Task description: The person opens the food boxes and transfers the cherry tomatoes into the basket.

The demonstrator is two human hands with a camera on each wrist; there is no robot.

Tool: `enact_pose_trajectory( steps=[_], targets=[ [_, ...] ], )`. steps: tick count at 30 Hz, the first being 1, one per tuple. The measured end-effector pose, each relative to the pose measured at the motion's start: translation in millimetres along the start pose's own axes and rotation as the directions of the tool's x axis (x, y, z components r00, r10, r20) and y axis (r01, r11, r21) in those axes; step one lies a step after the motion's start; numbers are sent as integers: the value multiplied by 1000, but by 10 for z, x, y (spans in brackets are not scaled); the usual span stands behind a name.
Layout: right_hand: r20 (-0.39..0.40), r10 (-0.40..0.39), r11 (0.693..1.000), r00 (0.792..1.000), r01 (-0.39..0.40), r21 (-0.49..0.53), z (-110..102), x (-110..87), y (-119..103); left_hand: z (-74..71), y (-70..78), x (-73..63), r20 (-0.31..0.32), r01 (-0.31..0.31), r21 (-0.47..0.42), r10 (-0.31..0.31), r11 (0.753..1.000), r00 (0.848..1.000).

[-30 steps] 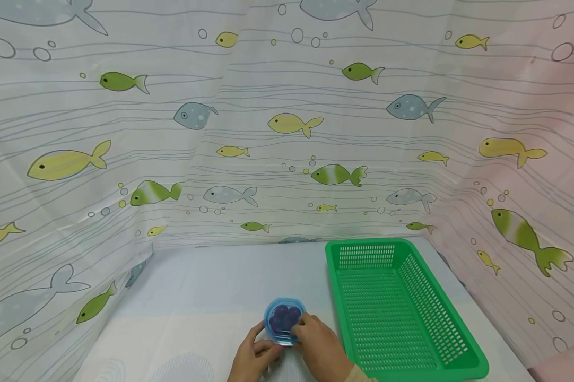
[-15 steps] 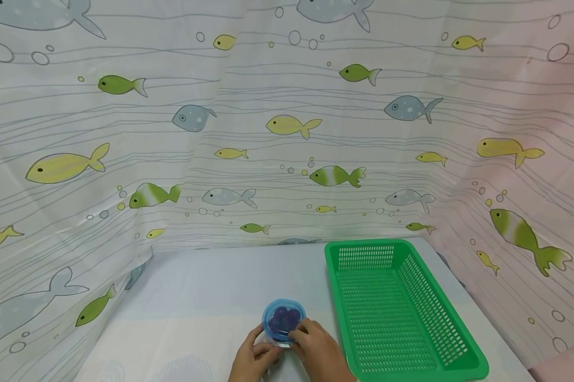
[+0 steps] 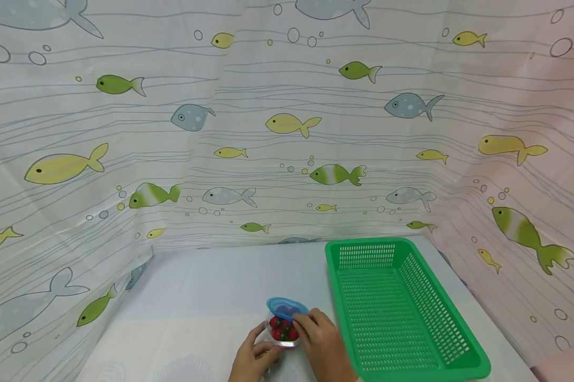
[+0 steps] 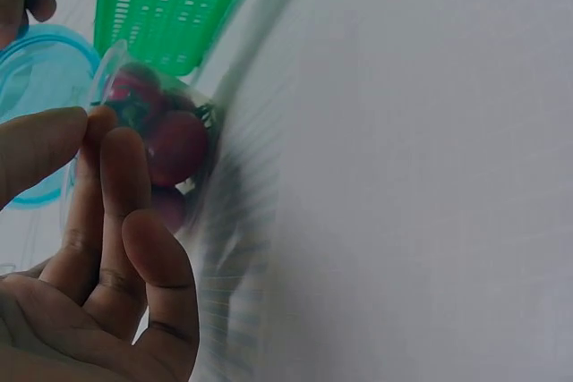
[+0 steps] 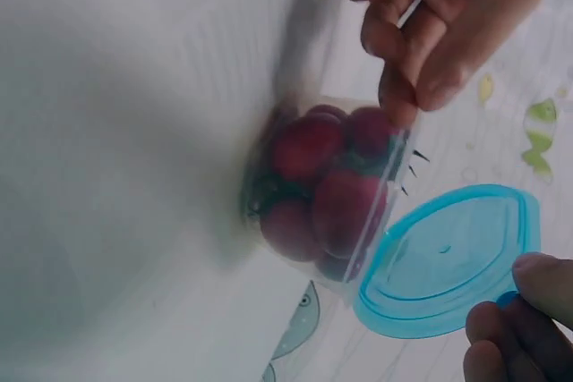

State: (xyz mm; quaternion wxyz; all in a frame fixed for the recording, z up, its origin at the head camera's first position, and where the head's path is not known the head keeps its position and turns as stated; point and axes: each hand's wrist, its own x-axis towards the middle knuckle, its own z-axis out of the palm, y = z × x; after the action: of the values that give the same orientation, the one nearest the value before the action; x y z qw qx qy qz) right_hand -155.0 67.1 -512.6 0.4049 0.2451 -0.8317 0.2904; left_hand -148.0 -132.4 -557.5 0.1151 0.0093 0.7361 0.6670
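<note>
A clear plastic tub [image 3: 287, 344] stands near the front of the table, with several red cherry tomatoes [image 5: 345, 212] on green stems inside. Over it the translucent blue lid [image 5: 452, 248] is tilted up, its far edge near the tub's rim. My left hand [image 3: 255, 358] pinches the tub's rim between thumb and fingertip, the other fingers loosely bent beside its wall. Between the thumb and fingers of my right hand [image 3: 322, 342] is the lid's near right edge. In the left wrist view the lid [image 4: 45, 87] appears partly behind the left fingers.
To the right, close beside my right hand, stands a green mesh basket [image 3: 368, 242]. Pale printed cloth covers the table [image 3: 196, 297]. A fish-patterned curtain [image 3: 249, 175] rises at the back and on both sides.
The lid lay flat over the tub before; my right hand has lifted its near edge, and the red tomatoes now show. My left hand has stayed at the tub.
</note>
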Motion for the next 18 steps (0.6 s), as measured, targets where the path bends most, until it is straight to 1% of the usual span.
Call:
enact_pose_trajectory(
  steps=[3, 6, 10, 12, 13, 14, 16, 18],
  targets=[
    [-9, 56, 998, 998, -56, 9, -18, 54, 2, 2, 3, 4, -2, 4, 5, -4, 1000, 1000],
    [-21, 121, 993, 992, -121, 0, -25, 111, -4, 3, 8, 5, 0, 11, 7, -11, 1000, 1000],
    [-41, 227, 973, 973, -228, -43, -33, 202, -16, 7, 23, 3, 1, 19, 8, -19, 1000, 1000],
    [-51, 297, 954, 953, -299, -18, -42, 253, -19, 9, 30, 1, -4, 19, 11, -19, 1000, 1000],
    [-56, 337, 942, 940, -337, 10, -47, 276, -18, 10, 32, -3, -7, 21, 10, -21, 1000, 1000],
    [-63, 377, 926, 924, -373, 63, -51, 296, -16, 11, 33, -5, -9, 22, 11, -22, 1000, 1000],
    [-76, 451, 883, 889, -433, 181, -58, 335, -9, 12, 35, -7, -13, 22, 15, -22, 1000, 1000],
    [-79, 520, 826, 851, -477, 301, -58, 364, -3, 11, 32, -7, -18, 25, 18, -24, 1000, 1000]
  ],
)
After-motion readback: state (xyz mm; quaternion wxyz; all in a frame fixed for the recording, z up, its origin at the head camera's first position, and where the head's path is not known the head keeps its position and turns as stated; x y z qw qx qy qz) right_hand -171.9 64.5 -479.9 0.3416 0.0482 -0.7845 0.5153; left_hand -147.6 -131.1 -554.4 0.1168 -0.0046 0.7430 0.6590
